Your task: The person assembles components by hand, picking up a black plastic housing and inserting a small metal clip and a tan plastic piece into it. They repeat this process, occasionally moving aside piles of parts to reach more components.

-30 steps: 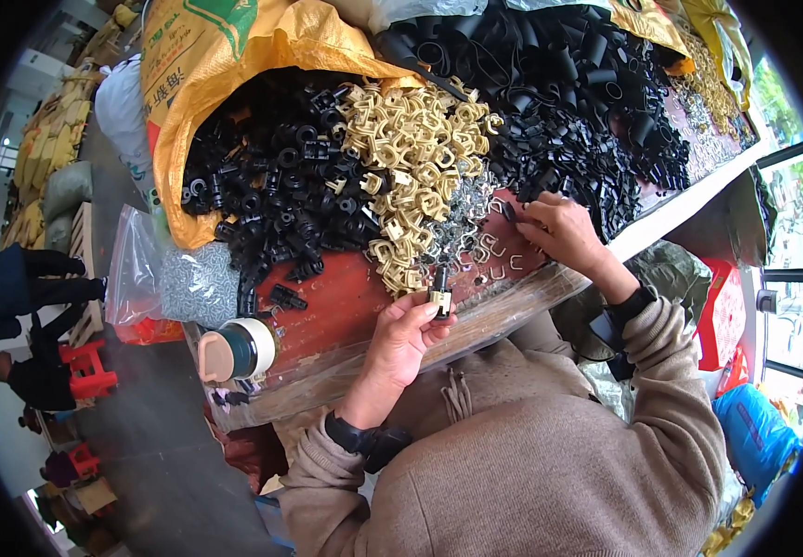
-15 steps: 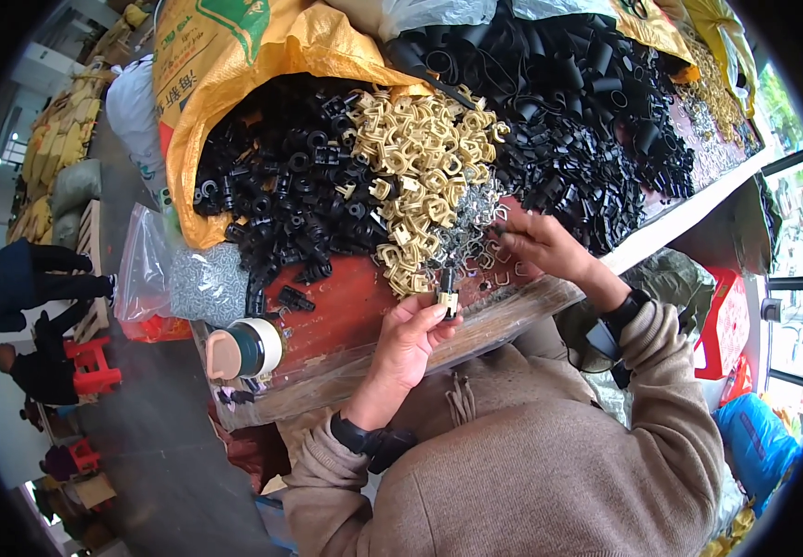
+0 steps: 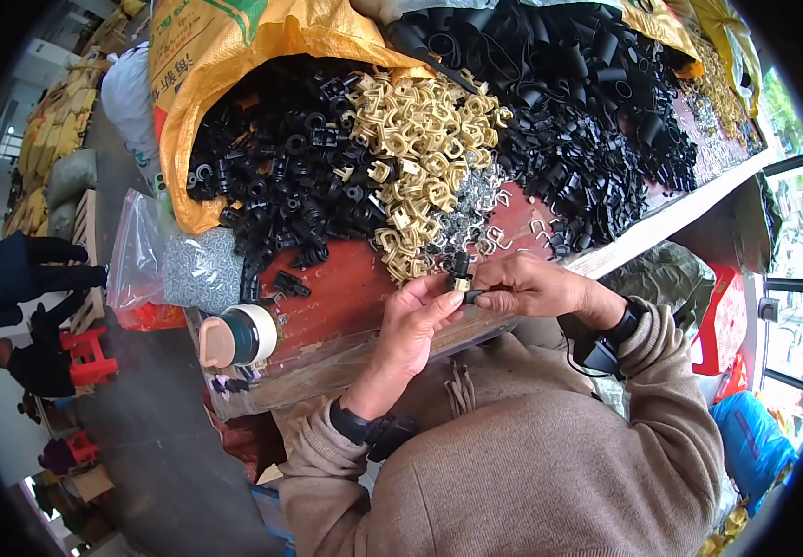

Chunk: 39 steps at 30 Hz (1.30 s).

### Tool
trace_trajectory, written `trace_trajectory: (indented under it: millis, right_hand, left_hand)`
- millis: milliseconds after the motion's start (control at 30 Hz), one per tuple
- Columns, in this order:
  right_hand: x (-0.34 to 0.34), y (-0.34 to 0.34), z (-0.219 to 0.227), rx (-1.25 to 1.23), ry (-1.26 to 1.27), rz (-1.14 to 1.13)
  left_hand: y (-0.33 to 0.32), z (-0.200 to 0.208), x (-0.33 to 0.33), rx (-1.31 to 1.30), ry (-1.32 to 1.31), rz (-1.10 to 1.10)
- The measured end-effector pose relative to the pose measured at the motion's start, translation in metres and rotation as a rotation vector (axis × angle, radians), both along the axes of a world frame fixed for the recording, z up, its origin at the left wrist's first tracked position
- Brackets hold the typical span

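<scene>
Heaped on the red bench (image 3: 344, 276): black fittings (image 3: 285, 200), cream clips (image 3: 411, 139), metal hooks (image 3: 476, 199), black tabs (image 3: 596, 181), tubes (image 3: 564, 63); standing near its corner, a cup (image 3: 261, 334).

Black-and-cream fitting (image 3: 461, 267) – black end protruding from the left hand (image 3: 412, 323); small dark piece (image 3: 472, 297) – beside it.

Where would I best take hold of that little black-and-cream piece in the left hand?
Probably pinch the black-and-cream piece by its black end, coming from the far side, opposite the wearer. That end sticks out slim and exposed, while the cream part is crowded by the left hand and right hand.
</scene>
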State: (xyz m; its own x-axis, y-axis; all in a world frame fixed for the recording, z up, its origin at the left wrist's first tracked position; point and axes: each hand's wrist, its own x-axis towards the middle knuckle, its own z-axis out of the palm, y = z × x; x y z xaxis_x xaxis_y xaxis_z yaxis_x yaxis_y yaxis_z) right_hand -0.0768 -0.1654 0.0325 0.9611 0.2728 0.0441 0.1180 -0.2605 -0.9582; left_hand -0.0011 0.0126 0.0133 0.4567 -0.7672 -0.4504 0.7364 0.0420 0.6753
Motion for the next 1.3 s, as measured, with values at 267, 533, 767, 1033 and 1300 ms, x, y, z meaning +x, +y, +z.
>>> trace_trajectory:
  millis: [267, 533, 767, 1033, 1300]
  right_hand:
    - [-0.009, 0.014, 0.000, 0.024, 0.167, -0.284]
    - [-0.009, 0.022, 0.002, -0.012, 0.053, -0.271]
    - [-0.009, 0.026, 0.009, -0.149, -0.135, -0.554]
    - [-0.022, 0.018, -0.006, -0.574, -0.618, -0.436]
    - [-0.026, 0.015, -0.015, -0.619, -0.717, -0.385]
  left_hand:
    - [0.001, -0.005, -0.004, -0.029, 0.102, 0.006]
    - [0.000, -0.002, -0.004, -0.055, 0.105, 0.000]
    - [0.001, -0.003, -0.002, -0.065, 0.195, -0.077]
    - [0.003, -0.001, -0.007, -0.048, 0.160, -0.201]
    - [-0.003, 0.003, -0.012, 0.004, 0.042, -0.232]
